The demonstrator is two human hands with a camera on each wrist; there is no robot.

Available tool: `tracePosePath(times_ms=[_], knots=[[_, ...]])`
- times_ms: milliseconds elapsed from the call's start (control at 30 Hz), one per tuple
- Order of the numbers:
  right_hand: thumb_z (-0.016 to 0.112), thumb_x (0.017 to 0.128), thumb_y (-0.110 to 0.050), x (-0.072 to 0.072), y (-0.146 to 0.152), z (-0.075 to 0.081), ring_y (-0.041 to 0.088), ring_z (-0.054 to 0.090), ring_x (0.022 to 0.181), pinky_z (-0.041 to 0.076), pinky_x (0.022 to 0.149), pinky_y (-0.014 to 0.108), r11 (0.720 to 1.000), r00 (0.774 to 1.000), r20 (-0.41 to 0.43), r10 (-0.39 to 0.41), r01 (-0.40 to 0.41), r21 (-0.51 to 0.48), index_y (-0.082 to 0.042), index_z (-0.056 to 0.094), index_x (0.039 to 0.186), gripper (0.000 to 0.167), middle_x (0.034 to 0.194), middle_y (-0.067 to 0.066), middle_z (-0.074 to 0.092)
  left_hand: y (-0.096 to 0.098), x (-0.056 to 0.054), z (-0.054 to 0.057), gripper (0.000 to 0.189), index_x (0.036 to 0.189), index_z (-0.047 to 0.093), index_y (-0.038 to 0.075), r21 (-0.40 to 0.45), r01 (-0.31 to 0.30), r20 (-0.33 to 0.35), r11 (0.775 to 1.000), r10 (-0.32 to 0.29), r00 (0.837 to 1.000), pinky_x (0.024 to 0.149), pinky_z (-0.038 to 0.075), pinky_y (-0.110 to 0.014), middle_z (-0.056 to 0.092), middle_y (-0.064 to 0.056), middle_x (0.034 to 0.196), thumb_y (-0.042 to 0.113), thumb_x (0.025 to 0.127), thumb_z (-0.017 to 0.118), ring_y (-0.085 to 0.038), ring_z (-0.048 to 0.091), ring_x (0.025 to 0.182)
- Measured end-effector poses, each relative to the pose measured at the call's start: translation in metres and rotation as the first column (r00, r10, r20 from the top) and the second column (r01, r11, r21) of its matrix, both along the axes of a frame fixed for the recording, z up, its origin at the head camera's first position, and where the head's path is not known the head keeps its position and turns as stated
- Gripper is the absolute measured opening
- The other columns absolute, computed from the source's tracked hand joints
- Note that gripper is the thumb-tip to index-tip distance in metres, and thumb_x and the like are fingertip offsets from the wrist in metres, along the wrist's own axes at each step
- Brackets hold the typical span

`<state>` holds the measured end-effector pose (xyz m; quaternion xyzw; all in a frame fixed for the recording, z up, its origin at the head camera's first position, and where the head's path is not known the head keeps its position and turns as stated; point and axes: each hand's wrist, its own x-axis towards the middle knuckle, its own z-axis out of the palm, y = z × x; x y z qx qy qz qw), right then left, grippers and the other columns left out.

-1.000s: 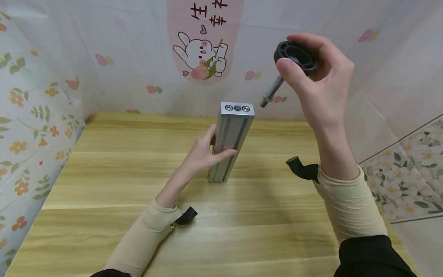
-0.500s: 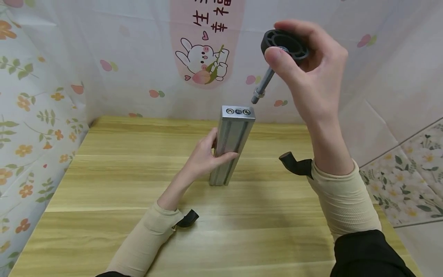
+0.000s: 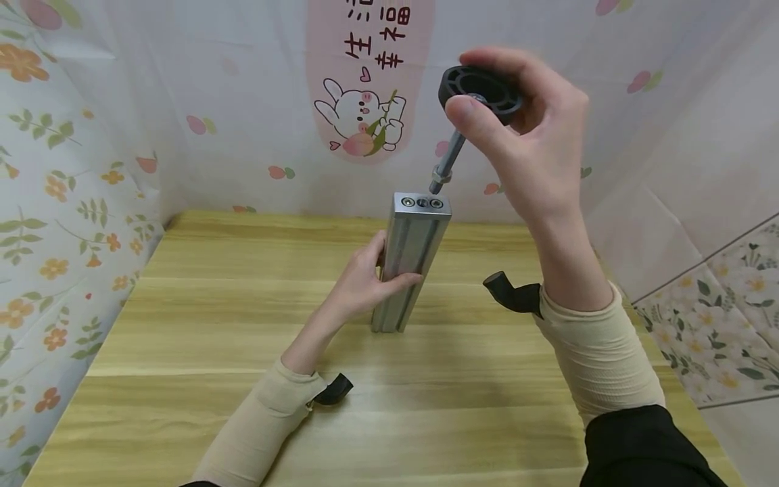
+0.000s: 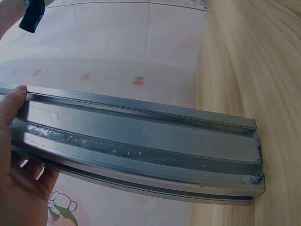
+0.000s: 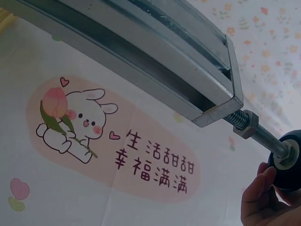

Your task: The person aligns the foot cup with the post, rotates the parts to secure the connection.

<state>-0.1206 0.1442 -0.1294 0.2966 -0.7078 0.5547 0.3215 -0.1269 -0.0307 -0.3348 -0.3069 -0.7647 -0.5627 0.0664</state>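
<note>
An aluminium profile [image 3: 409, 243] stands upright on the wooden table, its end plate [image 3: 422, 203] on top with a hole between two screws. My left hand [image 3: 365, 284] grips the profile around its middle, thumb across the near face. Above it, my right hand [image 3: 529, 128] pinches the black round base of a levelling foot [image 3: 447, 88] by its rim. The foot's threaded rod [image 3: 452, 153] points down and left, tilted, with a nut [image 3: 441, 175] near its tip. In the head view the tip hangs just above the end plate; the right wrist view cannot settle whether they touch.
The wooden table [image 3: 243, 338] runs back to a printed cloth [image 3: 243, 101] hanging behind. Floral cloth [image 3: 55, 270] hangs along the left side, and tiled-pattern sheeting [image 3: 718, 318] lies at the right. A black wrist-mounted piece [image 3: 511, 292] sticks out from the right sleeve.
My right hand has moved left and lower relative to the profile, bringing the rod's tip from beside the end plate to just over it. My left hand keeps its grip; the head view shifted slightly.
</note>
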Motion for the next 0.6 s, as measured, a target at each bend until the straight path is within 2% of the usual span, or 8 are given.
tracePosePath(times_ms=[233,367,600], knots=[[0.082,0.084,-0.039,0.0027,-0.002,-0.0017,0.02,0.066,0.084,0.055,0.074,0.02,0.995,0.999,-0.03,-0.027,0.03,0.093,-0.007,0.075,0.12,0.048,0.107,0.001,0.073,-0.001,0.0028,-0.0014,0.057,0.131,0.052,0.0,0.002,0.009,0.034,1.0,-0.009,0.999,0.082,0.061,-0.038,0.07,-0.016,0.116,0.015,0.086,0.083,-0.026,0.07,0.098],[0.078,0.088,-0.037,0.0018,-0.0012,-0.0031,0.021,0.066,0.086,0.056,0.076,0.02,0.987,0.998,-0.055,-0.025,0.033,0.158,-0.008,0.074,0.122,0.045,0.108,-0.003,0.073,-0.002,0.0029,-0.002,0.057,0.131,0.052,0.0,0.005,0.013,0.021,1.0,-0.013,1.0,0.081,0.061,-0.036,0.07,-0.015,0.115,0.015,0.086,0.084,-0.025,0.07,0.097],[0.076,0.089,-0.041,0.004,-0.0022,-0.0033,0.021,0.066,0.088,0.055,0.077,0.02,0.98,0.998,-0.045,-0.04,0.048,0.195,-0.008,0.073,0.124,0.048,0.11,-0.003,0.073,-0.0029,0.002,-0.001,0.056,0.13,0.053,0.001,0.004,0.017,0.013,1.0,-0.017,1.0,0.077,0.058,-0.029,0.071,-0.014,0.112,0.016,0.085,0.084,-0.023,0.069,0.093]])
